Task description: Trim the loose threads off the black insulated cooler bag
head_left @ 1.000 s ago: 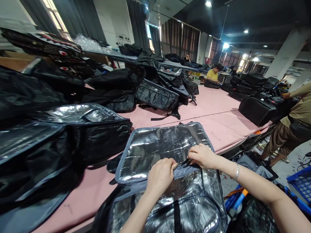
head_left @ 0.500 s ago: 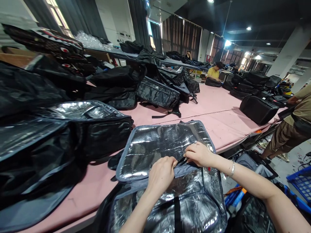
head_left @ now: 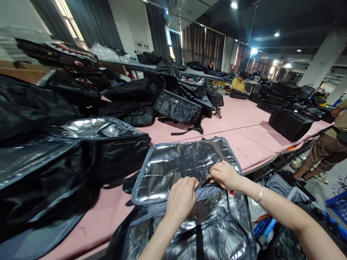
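Note:
An insulated bag (head_left: 214, 242) with shiny silver lining lies open before me, its grey-bordered lid (head_left: 173, 159) folded back onto the table. My left hand (head_left: 182, 196) is closed in a pinch on the grey fabric seam (head_left: 207, 191) between lid and body. Just to its right, my right hand (head_left: 223, 175) is closed around a small dark pointed tool (head_left: 206, 181), its tip at that seam near my left fingertips. Fingers hide most of the tool, so its exact kind does not show. A black strap (head_left: 199, 240) crosses the lining.
Another silver-lined bag (head_left: 121, 155) stands open at left on the pink-covered table (head_left: 244, 133). Black bags pile up behind, with one black case (head_left: 290, 124) at right. A person in yellow (head_left: 238, 85) sits farther back; another person (head_left: 322, 144) stands at right. A blue crate (head_left: 337, 204) sits on the floor.
My right hand has shifted slightly right, away from the left hand, still with the dark tool. The left hand keeps its pinch. The whole view has tilted a little.

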The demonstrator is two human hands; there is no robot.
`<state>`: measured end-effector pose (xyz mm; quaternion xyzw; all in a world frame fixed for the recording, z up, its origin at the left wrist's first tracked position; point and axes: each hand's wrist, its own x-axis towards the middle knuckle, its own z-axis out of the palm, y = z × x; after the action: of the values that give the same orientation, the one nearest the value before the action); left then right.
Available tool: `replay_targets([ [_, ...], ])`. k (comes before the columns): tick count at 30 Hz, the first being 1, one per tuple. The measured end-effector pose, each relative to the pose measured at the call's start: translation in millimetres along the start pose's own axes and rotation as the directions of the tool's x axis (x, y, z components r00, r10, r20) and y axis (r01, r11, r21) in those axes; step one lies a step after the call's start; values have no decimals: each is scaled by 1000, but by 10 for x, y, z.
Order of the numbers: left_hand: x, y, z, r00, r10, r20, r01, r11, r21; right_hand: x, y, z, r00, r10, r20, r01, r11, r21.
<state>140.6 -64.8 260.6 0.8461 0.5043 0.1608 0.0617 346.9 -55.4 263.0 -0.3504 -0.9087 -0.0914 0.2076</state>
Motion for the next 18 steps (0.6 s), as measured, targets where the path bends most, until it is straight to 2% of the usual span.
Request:
replay_targets([
  [3, 0, -93, -49, 994, 43, -104, -47, 998, -36, -29, -35, -97, 980, 192, -42, -178, 959, 221],
  [5, 1, -151, -73, 980, 55, -189, -71, 995, -75, -27, -76, -144, 971, 236, -28, -216, 925, 312],
  [7, -16, -177, -77, 964, 61, -260, -96, 988, -124, -12, -130, -145, 969, 245, 15, -236, 913, 333],
  [9, -61, -164, -59, 951, 54, -306, -104, 983, -151, -1, -189, -96, 961, 271, 52, -272, 901, 338],
  [12, -159, -92, 15, 934, 0, -356, -46, 992, -120, -27, -235, 31, 949, 312, 57, -309, 869, 386],
  [15, -245, -17, 157, 900, -52, -432, 21, 997, -75, -98, -166, 179, 914, 370, 163, -404, 810, 424],
  [16, -268, 2, 218, 888, -50, -458, 24, 998, -62, -125, -122, 229, 895, 399, 198, -446, 793, 415],
  [18, -304, 34, 344, 826, -50, -562, 8, 997, -76, -175, -32, 322, 871, 418, 257, -489, 776, 398],
])
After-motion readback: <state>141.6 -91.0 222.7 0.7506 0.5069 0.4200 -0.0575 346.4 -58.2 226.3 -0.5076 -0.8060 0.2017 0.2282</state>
